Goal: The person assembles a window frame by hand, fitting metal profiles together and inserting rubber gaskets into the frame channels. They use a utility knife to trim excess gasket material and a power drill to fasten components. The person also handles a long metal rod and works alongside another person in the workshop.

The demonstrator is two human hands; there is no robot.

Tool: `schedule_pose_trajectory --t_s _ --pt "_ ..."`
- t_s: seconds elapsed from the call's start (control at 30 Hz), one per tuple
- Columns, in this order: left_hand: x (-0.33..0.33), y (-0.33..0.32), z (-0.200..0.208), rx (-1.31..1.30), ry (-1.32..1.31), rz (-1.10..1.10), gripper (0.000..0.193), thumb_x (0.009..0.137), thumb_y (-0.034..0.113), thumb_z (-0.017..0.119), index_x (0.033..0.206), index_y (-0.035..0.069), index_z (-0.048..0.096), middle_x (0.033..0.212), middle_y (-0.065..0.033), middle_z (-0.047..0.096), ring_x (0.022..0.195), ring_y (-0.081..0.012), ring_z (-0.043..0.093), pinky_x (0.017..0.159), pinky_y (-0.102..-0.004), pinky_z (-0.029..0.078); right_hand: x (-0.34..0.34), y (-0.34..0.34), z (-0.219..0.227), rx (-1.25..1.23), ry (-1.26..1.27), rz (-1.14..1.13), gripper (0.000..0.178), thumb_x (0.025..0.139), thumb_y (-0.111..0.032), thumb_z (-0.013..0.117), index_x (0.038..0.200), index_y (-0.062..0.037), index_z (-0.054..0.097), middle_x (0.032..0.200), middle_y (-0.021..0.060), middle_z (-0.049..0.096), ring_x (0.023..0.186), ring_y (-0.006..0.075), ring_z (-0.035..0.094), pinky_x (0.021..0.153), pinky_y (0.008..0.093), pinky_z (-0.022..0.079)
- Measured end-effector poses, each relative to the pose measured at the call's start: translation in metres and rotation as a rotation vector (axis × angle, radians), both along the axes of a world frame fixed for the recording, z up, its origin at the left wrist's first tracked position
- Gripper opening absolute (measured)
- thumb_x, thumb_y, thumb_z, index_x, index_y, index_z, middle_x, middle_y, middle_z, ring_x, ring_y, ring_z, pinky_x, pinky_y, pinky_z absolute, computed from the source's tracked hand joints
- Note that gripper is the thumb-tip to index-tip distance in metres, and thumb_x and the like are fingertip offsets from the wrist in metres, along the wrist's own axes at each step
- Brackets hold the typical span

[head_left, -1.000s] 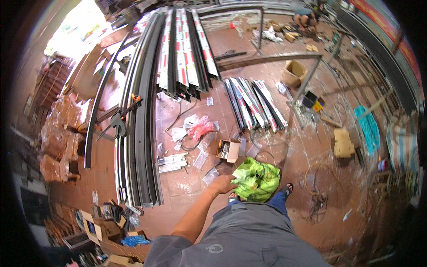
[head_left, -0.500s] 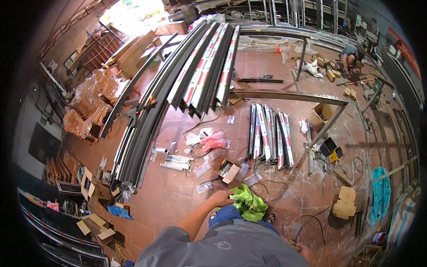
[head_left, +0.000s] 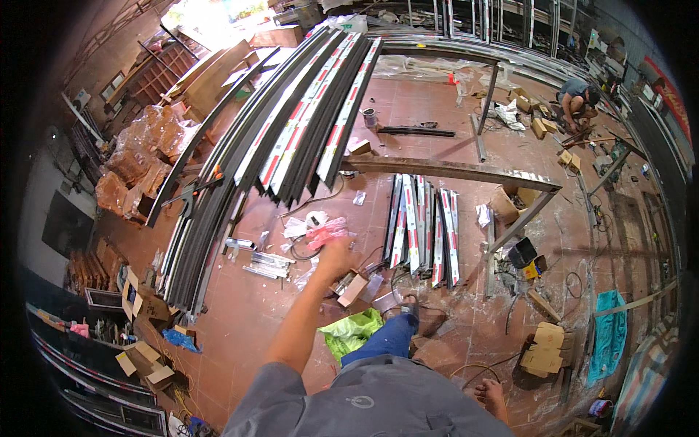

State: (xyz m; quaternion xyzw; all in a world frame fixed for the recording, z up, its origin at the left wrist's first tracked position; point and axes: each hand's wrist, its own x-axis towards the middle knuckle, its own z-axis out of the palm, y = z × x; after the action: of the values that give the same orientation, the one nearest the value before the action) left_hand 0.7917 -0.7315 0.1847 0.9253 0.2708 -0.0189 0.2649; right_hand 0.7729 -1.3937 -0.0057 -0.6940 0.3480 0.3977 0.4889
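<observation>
Left hand (head_left: 335, 261) extends beside crumpled pink plastic bag (head_left: 326, 231) on red-brown tiled floor (head_left: 244, 328); crumpled lime-green plastic bag (head_left: 348, 333) lies against blue-trousered leg (head_left: 384, 339). Right hand (head_left: 491, 395) hangs low. Both hands' fingers: too indistinct to tell whether grasping.

There's your left arm (head_left: 301, 320), bare below its sleeve (head_left: 271, 402), stretched long out in front of you and slanting a touch rightward along its length! It runs nearly straight, and the wrist (head_left: 322, 280) carries on much the same line. Out at the far end, your left hand (head_left: 338, 258) is back-side up, too blurred and turned away to tell whether it grips. Over on the other side, your right hand (head_left: 491, 398) hangs low beside your torso (head_left: 357, 404), well apart from the left, fingers (head_left: 481, 391) loosely bent, nothing in them. Below, one leg (head_left: 389, 339) points ahead, foot (head_left: 411, 306) foremost.
</observation>
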Motion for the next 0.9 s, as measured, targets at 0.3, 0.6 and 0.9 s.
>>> schedule_pose_trajectory --t_s 0.3,0.6,0.9 --pt "0.165 0.182 -0.015 0.548 -0.056 0.442 0.073 0.083 0.044 0.079 0.136 -0.001 0.056 0.136 -0.0211 0.057 0.130 -0.0379 0.054 0.105 -0.0516 0.046 0.078 0.032 -0.024 0.071 -0.020 -0.212 0.021 0.102 -0.026 0.063 0.105 -0.0051 0.062 0.081 0.0071 0.065 0.070 0.0215 0.067 0.055 0.0388 0.051" --pt "0.266 0.163 -0.004 0.354 0.149 0.444 0.082 0.074 0.059 0.081 0.121 -0.006 0.062 0.122 -0.0261 0.065 0.113 -0.0427 0.065 0.098 -0.0509 0.053 0.153 0.075 -0.018 0.077 -0.177 0.351 0.027 0.103 -0.031 0.059 0.089 -0.0080 0.063 0.075 0.0051 0.059 0.064 0.0179 0.060 0.052 0.0383 0.046" --pt "0.326 0.018 -0.034 -0.049 -0.036 0.488 0.072 0.076 0.033 0.073 0.130 -0.005 0.044 0.112 -0.0357 0.068 0.106 -0.0520 0.066 0.095 -0.0549 0.052 0.359 0.098 -0.027 0.106 -0.301 0.338 0.026 0.100 -0.034 0.063 0.091 -0.0088 0.063 0.075 0.0022 0.062 0.059 0.0130 0.053 0.053 0.0318 0.043"
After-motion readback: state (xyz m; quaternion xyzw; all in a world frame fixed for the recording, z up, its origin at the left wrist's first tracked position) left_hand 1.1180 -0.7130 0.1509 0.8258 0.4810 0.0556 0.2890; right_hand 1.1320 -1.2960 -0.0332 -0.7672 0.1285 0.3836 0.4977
